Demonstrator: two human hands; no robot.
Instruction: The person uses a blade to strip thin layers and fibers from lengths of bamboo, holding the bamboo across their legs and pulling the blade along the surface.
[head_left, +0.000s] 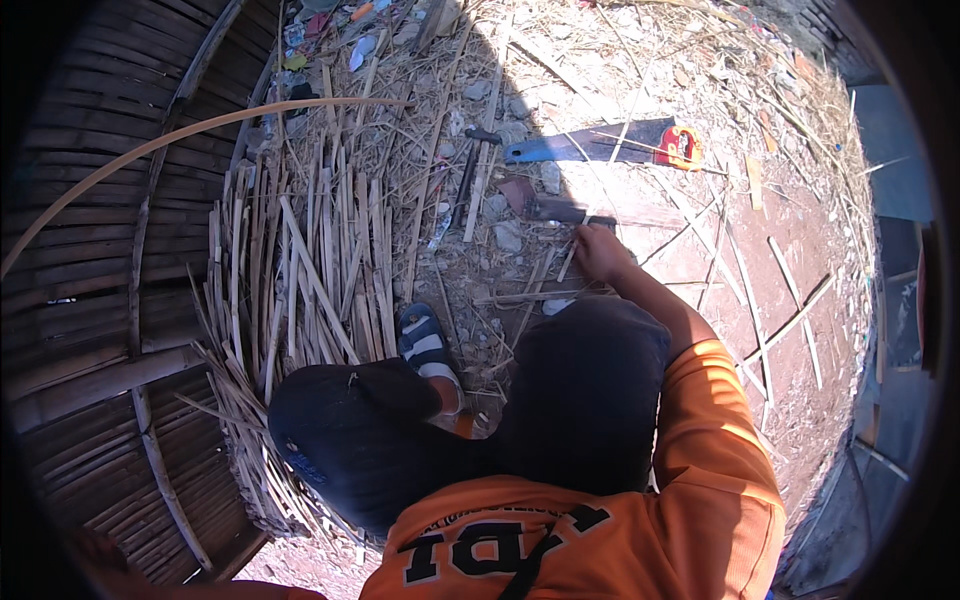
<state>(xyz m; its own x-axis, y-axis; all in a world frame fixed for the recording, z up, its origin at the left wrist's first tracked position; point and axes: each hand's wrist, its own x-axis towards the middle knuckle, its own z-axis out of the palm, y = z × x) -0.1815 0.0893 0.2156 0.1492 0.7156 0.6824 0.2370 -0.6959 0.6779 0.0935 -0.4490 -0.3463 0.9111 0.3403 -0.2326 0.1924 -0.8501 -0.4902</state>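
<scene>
Reaching the right hand [603, 252] to the knife [555, 210] on the dirt below the saw [600, 145], fingers curled at its handle, grip impossible to tell; best grasped well clear of the blade.

Hard sunlight falls on a bare dirt floor [790, 250] littered with dry straw and stones. A woven bamboo wall [90, 300] curves along the left, shaded.

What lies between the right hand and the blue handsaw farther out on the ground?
The right hand rests on a knife-like tool lying on the dirt. Between it and the blue handsaw there is only low litter: small stones and thin bamboo slivers. Nothing tall or bulky visibly blocks the way.
</scene>
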